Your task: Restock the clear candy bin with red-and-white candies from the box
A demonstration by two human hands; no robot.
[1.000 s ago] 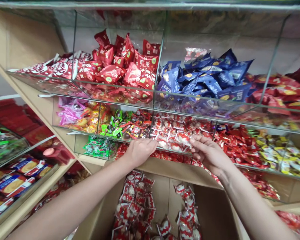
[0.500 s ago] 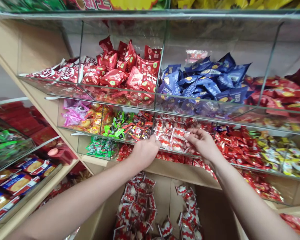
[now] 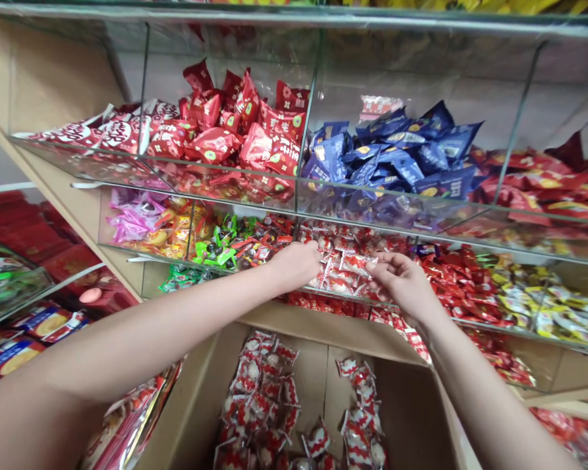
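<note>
Red-and-white wrapped sweets (image 3: 340,251) fill the middle compartment of a clear acrylic bin (image 3: 338,295) on a shop shelf, where a person's 2 bare hands work just past its near edge. The right hand (image 3: 406,285) pinches 1 packet (image 3: 355,262) by its end between thumb and fingertips, holding it just above the heap. The left hand (image 3: 295,264) is curled, knuckles up, over the left end of the same heap. Its fingers are hidden, so whether it grips anything cannot be told.

Within the last second the left hand has moved from the bin's front lip farther in, onto the sweets. The right hand has risen slightly with its packet, so both hands now sit inside the compartment rather than at its rim.

Near and below, an open cardboard box (image 3: 323,324) holds 2 loose rows of matching boxed sweets (image 3: 262,398). Left of the hands lie green-wrapped candies (image 3: 220,243) and pink wrappers (image 3: 136,217); to the right are red candies (image 3: 470,281). On the far shelf above sit red packets (image 3: 240,134) and blue packets (image 3: 402,156).
</note>
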